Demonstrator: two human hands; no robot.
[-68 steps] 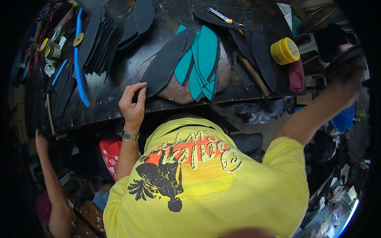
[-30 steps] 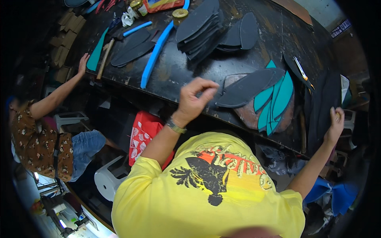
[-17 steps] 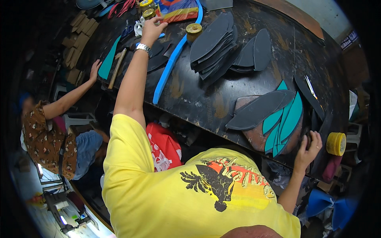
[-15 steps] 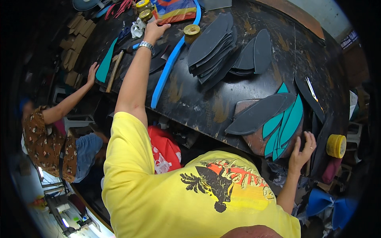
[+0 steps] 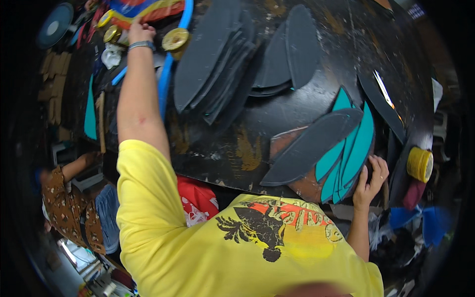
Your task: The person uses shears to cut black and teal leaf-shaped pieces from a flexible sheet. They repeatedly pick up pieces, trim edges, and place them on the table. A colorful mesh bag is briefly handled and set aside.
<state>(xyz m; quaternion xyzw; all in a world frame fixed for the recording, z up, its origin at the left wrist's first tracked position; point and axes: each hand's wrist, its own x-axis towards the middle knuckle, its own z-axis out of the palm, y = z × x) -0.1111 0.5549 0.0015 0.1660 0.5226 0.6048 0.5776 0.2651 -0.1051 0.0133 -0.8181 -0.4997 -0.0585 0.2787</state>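
My left hand (image 5: 141, 32) is stretched far out to the table's back left. It lies on the edge of a red, yellow and blue striped sheet (image 5: 148, 9); its fingers are hidden. A round yellow tin (image 5: 175, 38) sits just right of it and a second tin (image 5: 111, 33) just left. My right hand (image 5: 371, 177) rests at the near edge of the table, fingers spread against a fan of teal sole cut-outs (image 5: 357, 148). A dark grey sole (image 5: 311, 146) lies across that fan on a brown board (image 5: 283, 141).
A thick stack of dark grey soles (image 5: 213, 59) and two more (image 5: 289, 54) lie on the black table (image 5: 267, 111). A blue strip (image 5: 166, 84) runs beside my left arm. A yellow tape roll (image 5: 419, 164) sits at the right. Another person (image 5: 64, 208) sits low left.
My left hand went from the grey sole near the table's front out to the striped sheet at the back left. My right hand came in from the far right to the teal soles.
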